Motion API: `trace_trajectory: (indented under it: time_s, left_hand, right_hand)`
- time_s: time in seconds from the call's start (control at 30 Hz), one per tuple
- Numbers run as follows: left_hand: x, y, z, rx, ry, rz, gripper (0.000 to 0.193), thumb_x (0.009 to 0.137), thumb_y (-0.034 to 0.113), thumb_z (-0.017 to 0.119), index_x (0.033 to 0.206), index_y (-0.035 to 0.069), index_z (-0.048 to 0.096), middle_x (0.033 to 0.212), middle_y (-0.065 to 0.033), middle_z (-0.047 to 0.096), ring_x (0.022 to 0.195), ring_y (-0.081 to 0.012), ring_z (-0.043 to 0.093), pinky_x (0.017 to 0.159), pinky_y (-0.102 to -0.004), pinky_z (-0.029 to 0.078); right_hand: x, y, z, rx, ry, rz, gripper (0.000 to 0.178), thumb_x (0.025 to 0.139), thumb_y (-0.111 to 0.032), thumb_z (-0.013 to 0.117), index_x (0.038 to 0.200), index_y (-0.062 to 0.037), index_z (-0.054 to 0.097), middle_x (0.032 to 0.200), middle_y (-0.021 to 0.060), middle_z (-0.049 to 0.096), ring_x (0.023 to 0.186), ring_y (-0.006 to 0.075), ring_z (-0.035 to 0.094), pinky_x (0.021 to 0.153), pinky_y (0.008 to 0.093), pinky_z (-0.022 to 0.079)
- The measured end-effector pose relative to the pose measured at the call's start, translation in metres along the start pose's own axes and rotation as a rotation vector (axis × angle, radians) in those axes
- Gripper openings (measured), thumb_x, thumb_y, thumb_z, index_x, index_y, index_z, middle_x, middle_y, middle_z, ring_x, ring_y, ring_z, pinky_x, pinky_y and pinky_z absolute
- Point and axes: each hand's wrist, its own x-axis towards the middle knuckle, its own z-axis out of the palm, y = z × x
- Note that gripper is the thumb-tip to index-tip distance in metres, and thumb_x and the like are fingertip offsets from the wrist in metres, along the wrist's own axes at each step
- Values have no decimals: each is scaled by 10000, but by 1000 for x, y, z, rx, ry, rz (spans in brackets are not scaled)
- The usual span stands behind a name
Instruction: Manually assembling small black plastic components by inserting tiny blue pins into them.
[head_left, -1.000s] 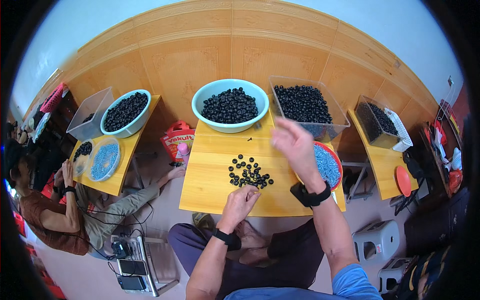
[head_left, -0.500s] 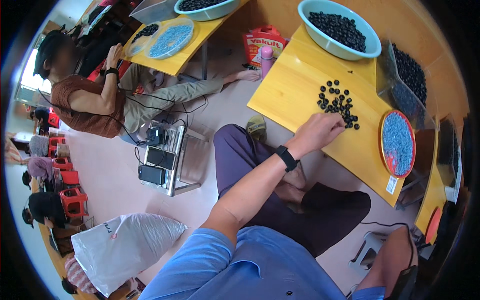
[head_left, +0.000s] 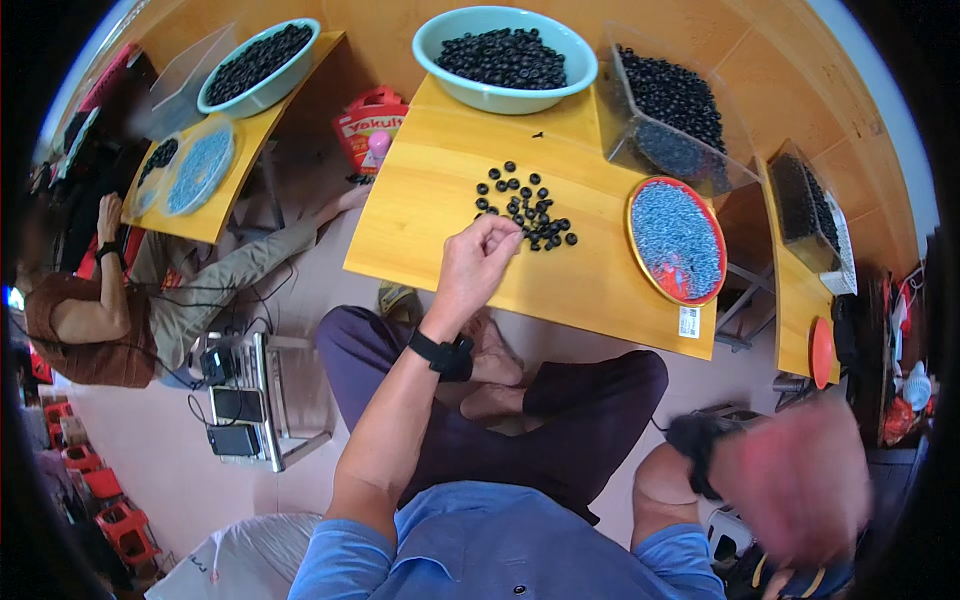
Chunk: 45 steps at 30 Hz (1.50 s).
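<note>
My left hand (head_left: 476, 262), a dark band on its wrist, is at the near left side of a loose pile of small black ring-shaped pieces (head_left: 528, 210) on the yellow table (head_left: 410, 210). Its thumb and fingertips are pinched together; what they hold, if anything, is hidden. Raised at the lower right, off the table, my right hand (head_left: 805, 480) is smeared by motion, so its fingers cannot be read. A round red tray with a gold rim (head_left: 720, 235) sits at the table's right side, filled with small bluish pin-like pieces (head_left: 675, 230).
A pale turquoise basin (head_left: 430, 58) and a clear bin (head_left: 625, 140), both with black pieces, stand at the table's back. Left, a person in a brown top (head_left: 90, 320) sits by another table (head_left: 215, 222). A metal stool (head_left: 262, 400) carries phones and cables.
The view has swung right. My right hand, out of sight earlier, has come up into view at the lower right. My left hand stays pinched beside the black pieces.
</note>
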Motion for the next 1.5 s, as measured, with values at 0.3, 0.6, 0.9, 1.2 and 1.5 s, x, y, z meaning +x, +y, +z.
trace_trajectory:
  time_s: [0.3, 0.6, 0.9, 1.2, 1.5]
  left_hand:
    - [-2, 24, 12, 258, -78, 134, 118, 934, 79, 692, 1004, -16, 699, 765, -110, 688, 673, -149, 643, 647, -292, 527]
    - [-3, 26, 6, 255, -112, 109, 108, 915, 55, 694, 995, -17, 697, 807, -145, 694, 687, -211, 657, 662, -325, 536]
    - [-4, 21, 7, 215, -233, 127, 158, 912, 87, 720, 1035, -10, 702, 830, -134, 706, 712, -192, 661, 673, -313, 533]
    - [-1, 23, 4, 190, -329, 21, 215, 945, 67, 710, 1144, -14, 708, 910, -44, 742, 835, -84, 662, 768, -250, 535]
    - [-1, 12, 0, 108, -335, 0, 203, 890, 79, 769, 1070, -12, 745, 888, -82, 766, 807, -110, 694, 746, -260, 545]
  right_hand:
    - [-28, 128, 195, -268, -75, 827, 223, 840, -167, 753, 1003, -43, 665, 898, 138, 697, 819, 334, 689, 682, 432, 533]
    - [-18, 134, 211, -410, -185, 816, 186, 860, -184, 699, 947, -34, 631, 898, 159, 689, 822, 391, 686, 704, 499, 525]
    - [-32, 131, 205, -461, -137, 736, 102, 830, -129, 641, 877, -38, 643, 883, 163, 687, 800, 380, 686, 707, 501, 533]
    - [-23, 97, 212, -264, -62, 765, 167, 823, -149, 682, 956, -52, 658, 879, 152, 708, 792, 368, 684, 690, 475, 528]
    - [-32, 88, 215, -222, -70, 521, 187, 830, -107, 707, 1010, -82, 659, 906, 107, 672, 801, 331, 643, 696, 428, 511]
